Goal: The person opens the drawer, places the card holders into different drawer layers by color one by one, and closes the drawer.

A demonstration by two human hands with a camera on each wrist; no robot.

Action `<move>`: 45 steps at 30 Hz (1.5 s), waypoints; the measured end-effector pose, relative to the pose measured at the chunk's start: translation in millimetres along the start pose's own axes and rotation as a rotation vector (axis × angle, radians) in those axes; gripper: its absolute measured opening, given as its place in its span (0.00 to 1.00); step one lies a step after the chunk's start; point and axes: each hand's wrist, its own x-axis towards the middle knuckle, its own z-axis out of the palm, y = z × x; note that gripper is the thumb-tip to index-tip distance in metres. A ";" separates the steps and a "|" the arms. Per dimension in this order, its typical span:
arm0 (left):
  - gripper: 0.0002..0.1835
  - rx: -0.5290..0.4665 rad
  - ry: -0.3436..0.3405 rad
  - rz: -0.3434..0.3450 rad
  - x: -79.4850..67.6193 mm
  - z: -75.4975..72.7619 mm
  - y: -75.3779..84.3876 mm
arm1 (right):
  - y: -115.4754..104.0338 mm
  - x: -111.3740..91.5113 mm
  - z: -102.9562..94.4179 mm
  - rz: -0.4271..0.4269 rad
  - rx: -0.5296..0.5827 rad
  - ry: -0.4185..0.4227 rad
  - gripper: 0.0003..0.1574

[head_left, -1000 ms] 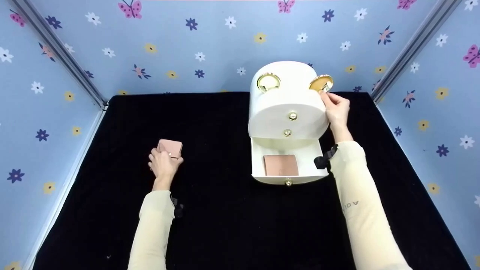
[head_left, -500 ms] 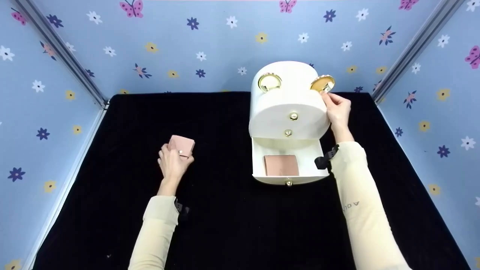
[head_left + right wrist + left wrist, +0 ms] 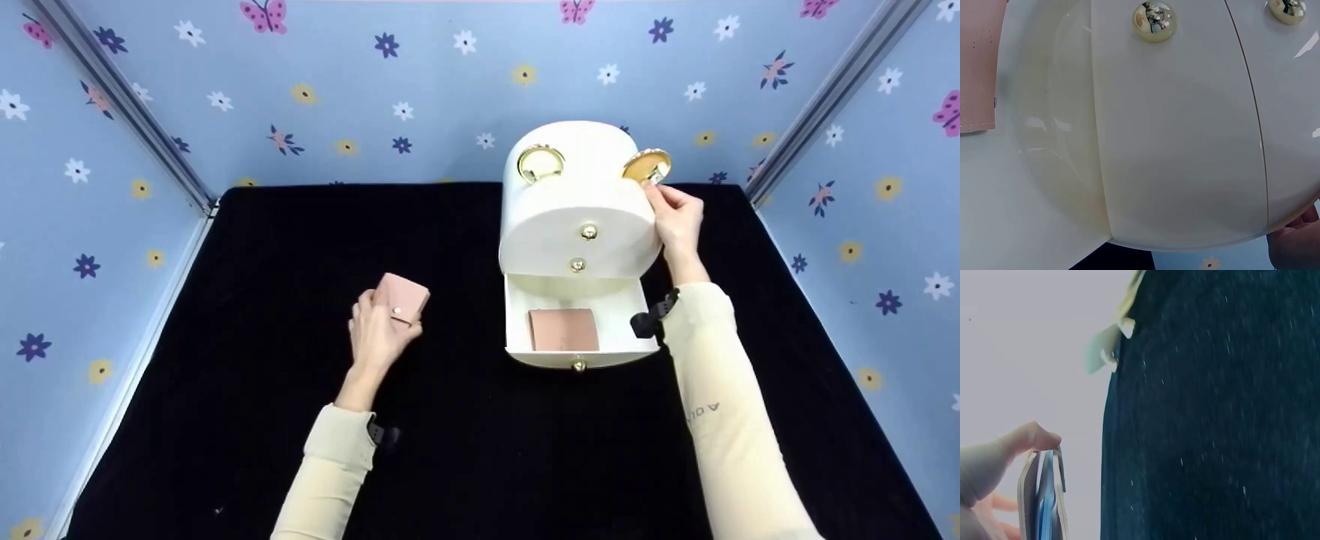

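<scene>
My left hand (image 3: 373,330) grips a small pink wallet (image 3: 405,296) with a snap button, over the black cloth left of the white drawer box (image 3: 577,191). In the left wrist view, the wallet's layered edge (image 3: 1030,500) shows under my thumb, with blue inside. My right hand (image 3: 676,217) holds the box at its upper right side, fingertips right at the base of a gold round fitting (image 3: 646,166). The bottom drawer (image 3: 517,330) is pulled out. A flat pink wallet-like piece (image 3: 564,330) lies in it, partly seen in the right wrist view (image 3: 977,62).
Black cloth (image 3: 465,450) covers the table. A second gold round fitting (image 3: 541,150) stands on the box's left. Gold knobs (image 3: 589,232) mark the two closed upper drawers. A flowered blue wall (image 3: 435,90) stands close behind the box.
My left hand has carried the pink wallet to the right, closer to the drawer box, turning it slightly clockwise. My right hand keeps its place at the box.
</scene>
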 end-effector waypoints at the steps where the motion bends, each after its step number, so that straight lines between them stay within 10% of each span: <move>1: 0.44 -0.007 0.003 0.014 -1.5 0.8 3.1 | -0.1 0.0 -0.2 0.001 -0.004 0.000 0.17; 20: 0.46 -0.052 -0.066 0.223 -22.9 15.7 61.9 | 0.3 0.0 -0.9 0.007 -0.033 0.005 0.19; 45: 0.44 -0.133 -0.186 0.414 -11.7 41.6 127.4 | -1.0 -0.5 -1.1 0.009 -0.016 -0.005 0.18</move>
